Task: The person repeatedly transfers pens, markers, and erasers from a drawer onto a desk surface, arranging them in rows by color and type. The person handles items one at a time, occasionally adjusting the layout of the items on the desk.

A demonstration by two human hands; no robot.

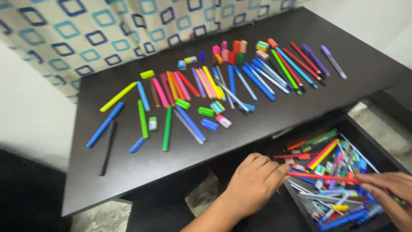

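Both my hands are at an open dark drawer (365, 141) full of mixed pens, markers and erasers, at the lower right. My left hand (253, 182) has its fingers curled, and the fingertips pinch the left end of a long red pen (322, 177). My right hand (388, 191) reaches in from the right edge and holds the pen's other end over the pile. The pen lies level between the two hands.
A dark table (128, 172) carries several pens, markers, caps and erasers spread in loose rows, such as a yellow marker (118, 96) at left and a purple pen (334, 61) at far right. A patterned curtain (86, 30) hangs behind.
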